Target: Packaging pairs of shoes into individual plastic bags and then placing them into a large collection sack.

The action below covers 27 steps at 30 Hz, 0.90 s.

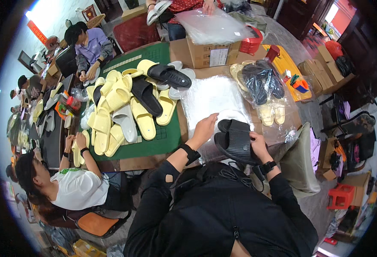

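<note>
My right hand (260, 146) is closed around a pair of black ribbed slide slippers (235, 139), held together above the table's near edge. Just left of them is my left hand (204, 129), its fingers drawn together at a stack of clear plastic bags (205, 94). What those fingers pinch, if anything, is too small to make out. A bright white rounded patch (231, 115) shows on the bags behind the slippers. To the left, a heap of pale yellow slippers (111, 94) with a few black and grey ones covers part of a green mat (162, 143).
Bagged black slippers (259, 81) and bagged yellow ones (272, 112) lie at the right. Behind the bags stands a cardboard box (212, 53) topped with plastic sheets. A co-worker in white (79, 186) sits close on my left; others work across the table. A covered chair (302, 162) is at my right.
</note>
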### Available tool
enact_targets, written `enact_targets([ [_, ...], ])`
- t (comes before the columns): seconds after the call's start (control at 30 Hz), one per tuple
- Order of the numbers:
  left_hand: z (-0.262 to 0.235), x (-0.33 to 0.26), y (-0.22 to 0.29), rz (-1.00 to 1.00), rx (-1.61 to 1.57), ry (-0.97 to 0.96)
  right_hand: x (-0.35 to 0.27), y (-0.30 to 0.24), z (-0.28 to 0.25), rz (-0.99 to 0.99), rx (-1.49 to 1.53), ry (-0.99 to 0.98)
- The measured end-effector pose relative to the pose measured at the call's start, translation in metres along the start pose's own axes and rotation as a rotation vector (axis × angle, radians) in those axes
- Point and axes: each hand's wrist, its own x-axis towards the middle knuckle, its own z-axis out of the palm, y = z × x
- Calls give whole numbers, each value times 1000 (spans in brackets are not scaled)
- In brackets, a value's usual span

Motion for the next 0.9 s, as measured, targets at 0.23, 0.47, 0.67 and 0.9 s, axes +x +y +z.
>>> enact_targets([
  [0.23, 8, -6, -5, 215, 105, 48, -4, 13, 11, 32, -38, -25],
  [0.47, 17, -14, -11, -227, -41, -217, -27, 24, -14, 18, 5, 18],
  [0.67, 27, -24, -30, 15, 39, -165, -33, 3, -19, 128, 322, 184],
  [0.9, 10, -19, -11, -48, 10, -42, -27, 7, 7, 69, -18, 271],
])
